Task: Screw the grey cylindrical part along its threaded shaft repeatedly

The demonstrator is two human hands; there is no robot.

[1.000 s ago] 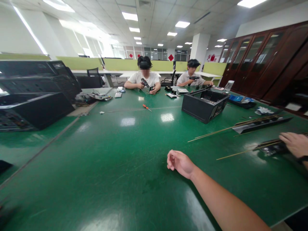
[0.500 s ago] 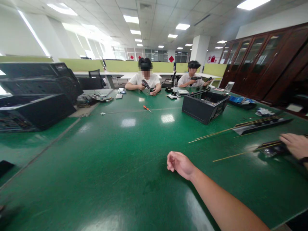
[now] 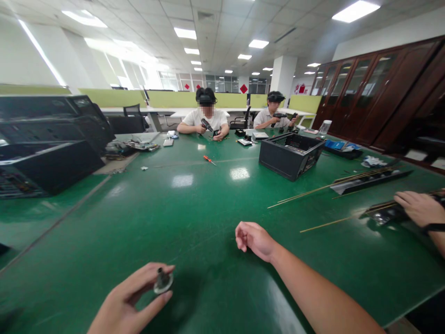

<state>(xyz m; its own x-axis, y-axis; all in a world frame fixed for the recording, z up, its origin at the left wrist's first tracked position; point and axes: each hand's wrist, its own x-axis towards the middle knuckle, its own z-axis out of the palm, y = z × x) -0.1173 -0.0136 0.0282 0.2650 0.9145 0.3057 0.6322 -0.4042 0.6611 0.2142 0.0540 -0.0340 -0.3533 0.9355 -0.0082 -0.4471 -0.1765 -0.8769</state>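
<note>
At the lower left, my left hand (image 3: 130, 297) pinches a small metal fitting (image 3: 162, 282) between thumb and fingers. The fitting has a round flange with a short dark post standing up from it. It is held above the green table (image 3: 194, 204). My right hand (image 3: 255, 239) is near the middle of the table, to the right of and farther off than the left. Its fingers are curled in, and I see nothing between them.
An orange screwdriver (image 3: 208, 160) lies ahead. A black computer case (image 3: 285, 157) stands beyond it to the right, more cases (image 3: 59, 167) at left. Thin brass-coloured rods (image 3: 323, 226) lie near another person's hand (image 3: 415, 206). Two people (image 3: 208, 123) sit opposite with power drills.
My left hand has come into view from the lower left, holding the metal fitting. My right hand stays about where it was, fingers still curled. The view has shifted slightly.
</note>
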